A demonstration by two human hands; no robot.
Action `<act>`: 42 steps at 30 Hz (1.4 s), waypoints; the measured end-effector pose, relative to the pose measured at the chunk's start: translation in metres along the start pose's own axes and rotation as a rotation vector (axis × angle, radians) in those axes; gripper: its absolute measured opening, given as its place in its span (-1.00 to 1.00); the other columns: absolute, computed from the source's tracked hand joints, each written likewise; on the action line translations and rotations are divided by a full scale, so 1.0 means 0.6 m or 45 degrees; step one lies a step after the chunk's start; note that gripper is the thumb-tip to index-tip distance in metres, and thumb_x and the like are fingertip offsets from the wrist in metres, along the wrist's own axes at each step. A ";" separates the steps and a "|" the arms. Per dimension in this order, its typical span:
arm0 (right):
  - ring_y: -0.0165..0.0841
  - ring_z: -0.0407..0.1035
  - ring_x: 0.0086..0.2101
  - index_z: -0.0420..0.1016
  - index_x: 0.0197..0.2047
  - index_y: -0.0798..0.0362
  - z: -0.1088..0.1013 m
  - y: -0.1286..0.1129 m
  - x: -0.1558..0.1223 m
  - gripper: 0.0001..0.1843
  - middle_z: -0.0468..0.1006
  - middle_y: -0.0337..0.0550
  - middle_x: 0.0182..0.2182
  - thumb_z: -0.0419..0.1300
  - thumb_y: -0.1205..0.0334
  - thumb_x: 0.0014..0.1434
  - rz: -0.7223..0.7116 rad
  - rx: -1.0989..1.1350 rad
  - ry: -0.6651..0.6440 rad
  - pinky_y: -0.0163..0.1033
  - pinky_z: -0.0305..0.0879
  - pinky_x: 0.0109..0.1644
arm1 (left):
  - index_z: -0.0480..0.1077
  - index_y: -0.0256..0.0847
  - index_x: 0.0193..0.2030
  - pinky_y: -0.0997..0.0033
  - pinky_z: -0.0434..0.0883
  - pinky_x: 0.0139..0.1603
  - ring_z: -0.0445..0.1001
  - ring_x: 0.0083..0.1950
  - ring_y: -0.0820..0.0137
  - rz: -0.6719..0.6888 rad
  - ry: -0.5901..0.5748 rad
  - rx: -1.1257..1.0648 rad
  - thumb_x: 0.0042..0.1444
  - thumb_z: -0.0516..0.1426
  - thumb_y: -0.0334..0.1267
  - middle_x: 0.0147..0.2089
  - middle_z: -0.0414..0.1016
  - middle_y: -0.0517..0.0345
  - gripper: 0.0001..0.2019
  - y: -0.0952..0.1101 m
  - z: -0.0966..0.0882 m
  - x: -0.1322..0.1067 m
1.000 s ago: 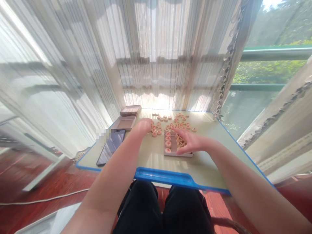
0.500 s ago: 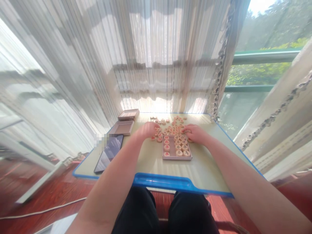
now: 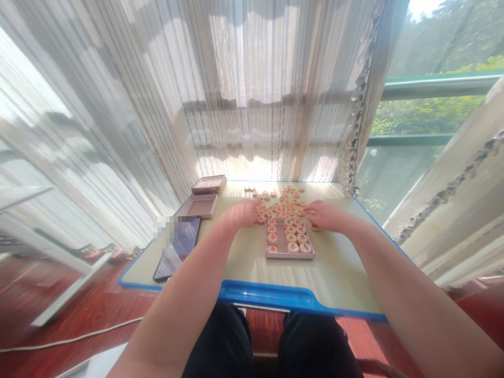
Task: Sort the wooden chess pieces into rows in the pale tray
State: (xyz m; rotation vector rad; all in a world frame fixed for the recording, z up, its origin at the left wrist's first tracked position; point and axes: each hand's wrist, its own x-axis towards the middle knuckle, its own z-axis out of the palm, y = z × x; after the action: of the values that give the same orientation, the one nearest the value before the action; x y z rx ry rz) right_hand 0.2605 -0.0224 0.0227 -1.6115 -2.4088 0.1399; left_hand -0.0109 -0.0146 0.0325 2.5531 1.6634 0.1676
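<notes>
A shallow box (image 3: 289,256) holds upright Chinese chess pieces, a red-marked column at its left and dark-marked ones at its right, with a bare strip between. Beyond it lies a loose heap of pieces (image 3: 281,210), mostly red-marked. My left hand (image 3: 249,212) is at the heap's left side, fingers reaching toward the pieces and partly hidden behind the hand. On the heap's right, my right hand (image 3: 326,216) has its fingers stretched out over dark-marked pieces (image 3: 314,213), touching them from above.
Two more shallow boxes, an empty one (image 3: 199,206) and one behind it (image 3: 208,184), stand at the table's back left. A dark tablet (image 3: 179,249) lies nearer on the left. Blue edging with a tray (image 3: 268,295) borders the table (image 3: 244,262). Curtains hang behind.
My right hand has shifted slightly right, and dark-marked pieces now show by its fingers. My left hand stays beside the heap. The whole view has moved a little.
</notes>
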 end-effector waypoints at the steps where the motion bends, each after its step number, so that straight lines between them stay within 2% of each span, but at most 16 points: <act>1: -0.10 0.38 -0.11 0.50 -0.03 0.02 -0.005 -0.001 -0.004 -0.56 0.47 -0.01 -0.04 0.15 0.27 -0.04 0.024 -0.001 -0.038 -0.11 0.29 -0.03 | 0.25 -0.19 0.17 0.45 0.32 0.09 0.39 0.07 0.30 -0.016 0.025 -0.001 -0.01 0.03 -0.40 0.12 0.39 0.07 -0.48 -0.001 0.003 0.001; 4: -0.14 0.41 -0.17 0.42 0.07 -0.01 -0.020 -0.004 -0.015 -0.42 0.43 -0.04 -0.02 0.20 0.20 -0.10 0.116 -0.012 -0.206 -0.15 0.33 -0.11 | 0.26 -0.23 0.16 0.41 0.29 0.13 0.36 0.11 0.29 -0.026 0.077 0.015 -0.02 0.01 -0.45 0.15 0.36 0.04 -0.47 -0.005 0.008 0.005; 7: -0.15 0.39 -0.15 0.48 -0.01 -0.02 -0.026 -0.007 -0.019 -0.51 0.46 -0.04 -0.09 0.20 0.17 -0.08 0.105 -0.073 -0.278 -0.16 0.30 -0.07 | 0.31 -0.21 0.12 0.39 0.29 0.13 0.37 0.10 0.28 0.018 0.024 0.004 -0.03 0.02 -0.45 0.13 0.38 0.06 -0.49 -0.009 0.007 0.007; 11: -0.17 0.35 -0.09 0.50 -0.04 -0.02 -0.012 -0.003 -0.009 -0.61 0.45 -0.02 -0.09 0.12 0.15 0.04 0.040 -0.090 -0.223 -0.14 0.25 0.01 | 0.29 -0.15 0.13 0.42 0.32 0.08 0.39 0.07 0.27 0.087 -0.123 -0.127 -0.05 0.11 -0.25 0.12 0.39 0.10 -0.48 -0.016 0.003 0.008; 14: -0.18 0.35 -0.10 0.50 -0.04 0.03 0.005 0.001 0.002 -0.63 0.43 0.02 -0.07 0.07 0.15 0.12 0.036 -0.055 -0.115 -0.14 0.24 0.03 | 0.33 -0.18 0.09 0.40 0.35 0.03 0.42 0.01 0.25 0.083 -0.068 -0.169 -0.05 0.14 -0.09 0.07 0.43 0.06 -0.48 -0.019 0.004 0.011; 18: -0.28 0.39 -0.17 0.48 -0.01 0.06 0.021 0.003 0.013 -0.62 0.43 -0.02 -0.06 0.07 0.15 0.14 0.094 0.007 0.008 -0.24 0.27 -0.02 | 0.44 -0.24 -0.10 0.38 0.38 -0.12 0.48 -0.15 0.25 0.061 0.018 -0.122 0.02 0.09 -0.13 -0.14 0.53 0.02 -0.66 -0.018 0.007 0.018; 21: -0.32 0.40 -0.21 0.45 0.02 0.08 0.028 0.001 0.016 -0.60 0.41 -0.03 -0.05 0.09 0.17 0.13 0.121 0.037 0.072 -0.28 0.28 -0.04 | 0.47 -0.24 -0.17 0.39 0.39 -0.19 0.48 -0.20 0.25 0.021 0.090 -0.109 0.04 0.08 -0.16 -0.21 0.54 0.04 -0.71 -0.019 0.014 0.026; 24: -0.31 0.37 -0.12 0.47 0.01 0.06 0.034 0.001 0.017 -0.62 0.37 -0.02 0.00 0.07 0.20 0.13 0.063 0.034 0.110 -0.27 0.22 0.05 | 0.47 -0.24 -0.18 0.38 0.38 -0.13 0.47 -0.15 0.25 0.044 0.130 -0.107 0.06 0.05 -0.17 -0.19 0.53 0.04 -0.72 -0.021 0.024 0.035; 27: -0.20 0.26 0.00 0.47 0.02 0.03 0.043 0.007 0.020 -0.61 0.35 -0.02 0.04 0.03 0.20 0.15 0.009 -0.052 0.127 -0.15 0.13 0.14 | 0.45 -0.23 -0.13 0.37 0.36 -0.05 0.44 -0.07 0.27 0.069 0.167 -0.092 0.06 0.03 -0.24 -0.10 0.49 0.03 -0.72 -0.022 0.036 0.043; 30: -0.11 0.18 0.06 0.33 0.14 0.07 0.050 0.016 0.025 -0.51 0.33 -0.01 0.09 0.01 0.15 0.16 0.045 -0.092 0.134 -0.06 0.10 0.15 | 0.43 -0.21 -0.09 0.38 0.35 -0.02 0.42 -0.06 0.31 0.094 0.228 -0.081 0.09 0.01 -0.24 -0.05 0.46 0.03 -0.71 -0.023 0.045 0.048; 33: -0.10 0.20 0.04 0.20 0.21 0.18 0.052 0.021 0.029 -0.41 0.36 0.07 0.08 0.00 0.11 0.15 0.101 -0.046 0.103 -0.06 0.14 0.12 | 0.44 -0.18 -0.14 0.38 0.34 0.01 0.41 -0.05 0.32 0.127 0.238 -0.078 0.10 0.01 -0.24 -0.09 0.45 0.06 -0.74 -0.024 0.051 0.051; 38: -0.10 0.20 0.04 0.28 0.16 0.17 0.050 0.014 0.028 -0.46 0.38 0.09 0.05 0.00 0.11 0.15 0.116 -0.069 0.085 -0.08 0.12 0.13 | 0.47 -0.18 -0.23 0.39 0.36 -0.04 0.43 -0.11 0.34 0.146 0.254 -0.116 0.11 0.00 -0.21 -0.16 0.46 0.07 -0.76 -0.023 0.052 0.049; 42: -0.12 0.18 0.06 0.33 0.12 0.10 0.050 0.009 0.026 -0.52 0.35 0.00 0.09 0.01 0.15 0.14 0.071 -0.048 0.079 -0.07 0.09 0.15 | 0.47 -0.19 -0.24 0.37 0.35 -0.01 0.42 -0.10 0.33 0.140 0.307 -0.100 0.15 -0.04 -0.15 -0.17 0.46 0.05 -0.71 -0.016 0.054 0.047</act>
State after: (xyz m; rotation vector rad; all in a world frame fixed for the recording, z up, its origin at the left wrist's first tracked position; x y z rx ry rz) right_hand 0.2522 -0.0040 -0.0055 -1.6748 -2.3345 0.0539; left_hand -0.0038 0.0144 0.0006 2.6533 1.5516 0.5576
